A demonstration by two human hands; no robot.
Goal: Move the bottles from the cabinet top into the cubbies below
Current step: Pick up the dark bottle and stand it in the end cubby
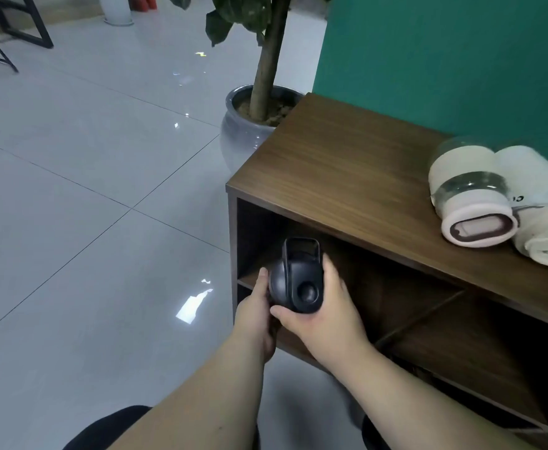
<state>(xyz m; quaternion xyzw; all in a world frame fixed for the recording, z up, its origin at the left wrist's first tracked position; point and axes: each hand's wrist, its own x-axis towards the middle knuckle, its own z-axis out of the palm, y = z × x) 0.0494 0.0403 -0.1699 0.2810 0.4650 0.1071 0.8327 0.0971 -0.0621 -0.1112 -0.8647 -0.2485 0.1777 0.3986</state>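
At left cubby [298, 228] mouth, both hands [318, 306] gripping black bottle [297, 280]

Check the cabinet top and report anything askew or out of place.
The cream bottle lies tipped on its side on the cabinet top, resting against a folded white towel, rather than standing. Nothing looks spilled. Both hands hold the black bottle at the upper left cubby.

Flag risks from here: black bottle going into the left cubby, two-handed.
1. The black bottle is held at the cubby mouth by the left hand and right hand; its raised lid could clip the cabinet top edge going in.
2. The cream bottle lies on its side by the front edge, against rolled towels; a bump might roll it off.
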